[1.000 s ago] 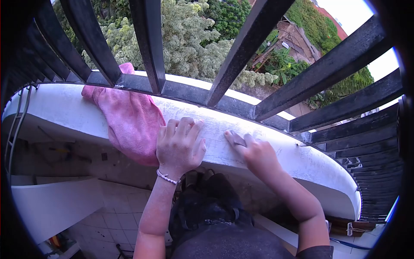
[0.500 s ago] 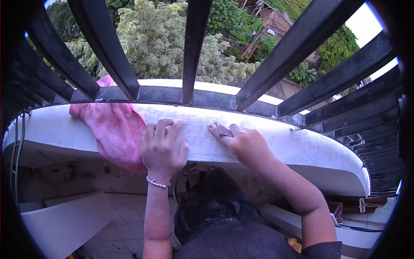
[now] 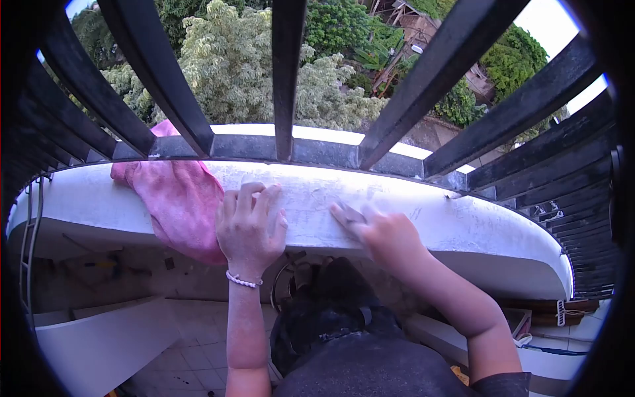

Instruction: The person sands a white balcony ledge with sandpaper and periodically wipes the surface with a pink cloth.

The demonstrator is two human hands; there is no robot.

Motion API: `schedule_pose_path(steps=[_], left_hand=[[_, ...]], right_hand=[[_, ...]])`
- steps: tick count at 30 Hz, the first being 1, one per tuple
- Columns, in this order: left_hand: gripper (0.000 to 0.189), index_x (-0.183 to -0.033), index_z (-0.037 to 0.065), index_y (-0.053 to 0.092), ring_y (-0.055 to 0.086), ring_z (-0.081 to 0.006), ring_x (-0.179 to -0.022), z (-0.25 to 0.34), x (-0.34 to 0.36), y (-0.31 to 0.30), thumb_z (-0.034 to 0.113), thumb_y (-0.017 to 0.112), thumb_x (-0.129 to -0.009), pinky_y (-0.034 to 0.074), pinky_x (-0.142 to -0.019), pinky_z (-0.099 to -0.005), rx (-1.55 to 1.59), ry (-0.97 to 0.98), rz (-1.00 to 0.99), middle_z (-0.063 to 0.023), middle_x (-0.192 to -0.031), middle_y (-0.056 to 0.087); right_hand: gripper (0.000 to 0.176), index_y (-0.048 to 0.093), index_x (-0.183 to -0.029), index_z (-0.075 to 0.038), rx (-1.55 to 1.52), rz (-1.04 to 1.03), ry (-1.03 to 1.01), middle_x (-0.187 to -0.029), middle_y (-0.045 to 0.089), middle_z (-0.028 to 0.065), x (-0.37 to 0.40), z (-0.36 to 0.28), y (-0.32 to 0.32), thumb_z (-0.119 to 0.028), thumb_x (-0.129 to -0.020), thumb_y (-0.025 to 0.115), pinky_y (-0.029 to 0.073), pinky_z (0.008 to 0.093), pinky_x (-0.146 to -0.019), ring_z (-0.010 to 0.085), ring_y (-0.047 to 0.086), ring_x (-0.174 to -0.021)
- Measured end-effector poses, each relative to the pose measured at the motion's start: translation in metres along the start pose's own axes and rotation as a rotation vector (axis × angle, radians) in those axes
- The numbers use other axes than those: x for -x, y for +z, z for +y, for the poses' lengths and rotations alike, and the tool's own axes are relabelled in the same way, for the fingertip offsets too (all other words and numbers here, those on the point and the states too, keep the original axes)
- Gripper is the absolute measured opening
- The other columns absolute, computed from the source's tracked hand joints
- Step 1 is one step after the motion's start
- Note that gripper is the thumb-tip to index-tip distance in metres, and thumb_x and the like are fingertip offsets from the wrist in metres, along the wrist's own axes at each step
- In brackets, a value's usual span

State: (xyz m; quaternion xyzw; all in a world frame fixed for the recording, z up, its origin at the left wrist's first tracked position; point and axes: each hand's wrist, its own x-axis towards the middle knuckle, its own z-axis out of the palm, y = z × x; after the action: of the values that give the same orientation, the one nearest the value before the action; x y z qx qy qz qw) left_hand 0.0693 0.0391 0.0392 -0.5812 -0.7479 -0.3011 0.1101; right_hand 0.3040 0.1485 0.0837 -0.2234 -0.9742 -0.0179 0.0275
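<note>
My left hand (image 3: 250, 221) rests on the white ledge (image 3: 463, 221), its fingers apart and slightly bent, holding nothing; a braided bracelet circles the wrist. Just left of it a pink cloth (image 3: 178, 205) hangs over the ledge and reaches under the rail. My right hand (image 3: 387, 231) is pressed to the ledge top farther right, with its fingers round a small grey sheet (image 3: 352, 218), blurred by motion. The surface between the two hands shows faint grey smudges.
Black metal bars (image 3: 286, 79) rise from a bottom rail (image 3: 324, 151) along the ledge's far side. Trees (image 3: 225, 66) stand beyond. Below the ledge are a tiled floor (image 3: 188, 357), a white slanted panel (image 3: 99, 344) and, at left, a thin metal ladder-like frame (image 3: 30, 258).
My right hand has moved slightly right and toward me along the ledge, with the grey sheet. My left hand has stayed in place on the ledge.
</note>
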Motion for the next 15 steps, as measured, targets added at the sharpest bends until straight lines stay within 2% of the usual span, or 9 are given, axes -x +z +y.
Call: schedule_pose_path(steps=[3, 6, 9, 14, 15], left_hand=[[0.04, -0.119, 0.017, 0.075, 0.058, -0.0263, -0.099, 0.002, -0.001, -0.001, 0.023, 0.071, -0.08, 0.05, -0.087, -0.0423, 0.003, -0.015, 0.002, -0.0028, -0.114, 0.063], [0.039, -0.119, 0.017, 0.075, 0.059, -0.0257, -0.098, 0.005, -0.002, -0.002, 0.024, 0.071, -0.08, 0.05, -0.086, -0.0422, -0.016, -0.038, -0.02, -0.0026, -0.113, 0.063], [0.039, -0.118, 0.017, 0.075, 0.059, -0.0255, -0.098, 0.001, -0.001, -0.001, 0.024, 0.071, -0.08, 0.05, -0.086, -0.0423, 0.015, -0.027, 0.003, -0.0027, -0.113, 0.063], [0.036, -0.113, 0.016, 0.072, 0.06, -0.0247, -0.101, -0.002, 0.0, 0.002, 0.026, 0.072, -0.079, 0.048, -0.085, -0.043, 0.037, -0.042, 0.027, -0.0021, -0.111, 0.062], [0.035, -0.112, 0.015, 0.072, 0.06, -0.0248, -0.101, 0.0, 0.0, 0.002, 0.026, 0.072, -0.079, 0.048, -0.085, -0.043, 0.043, -0.044, 0.021, -0.0022, -0.111, 0.062]], right_hand=[[0.063, 0.057, -0.154, -0.026, -0.001, -0.14, 0.063, -0.089, 0.064, 0.0135, 0.007, -0.005, -0.008, -0.008, -0.093, 0.059, 0.06, 0.041, -0.061, 0.0287, 0.069, -0.064], [0.065, 0.055, -0.155, -0.028, 0.015, -0.04, 0.049, -0.09, 0.065, 0.0149, -0.033, -0.011, 0.008, -0.007, -0.094, 0.058, 0.06, 0.0425, -0.061, 0.0293, 0.07, -0.064], [0.06, 0.055, -0.153, -0.017, 0.074, -0.025, -0.044, -0.09, 0.066, 0.0129, -0.036, -0.006, 0.003, -0.006, -0.094, 0.06, 0.061, 0.0397, -0.058, 0.0282, 0.07, -0.062], [0.063, 0.051, -0.157, -0.014, 0.035, -0.211, 0.023, -0.091, 0.066, 0.0151, 0.009, -0.001, -0.011, -0.004, -0.094, 0.057, 0.06, 0.0415, -0.059, 0.0288, 0.07, -0.065], [0.063, 0.051, -0.156, -0.013, 0.049, -0.144, 0.012, -0.092, 0.066, 0.0152, 0.001, -0.003, -0.005, -0.004, -0.094, 0.057, 0.06, 0.0414, -0.059, 0.0289, 0.07, -0.066]])
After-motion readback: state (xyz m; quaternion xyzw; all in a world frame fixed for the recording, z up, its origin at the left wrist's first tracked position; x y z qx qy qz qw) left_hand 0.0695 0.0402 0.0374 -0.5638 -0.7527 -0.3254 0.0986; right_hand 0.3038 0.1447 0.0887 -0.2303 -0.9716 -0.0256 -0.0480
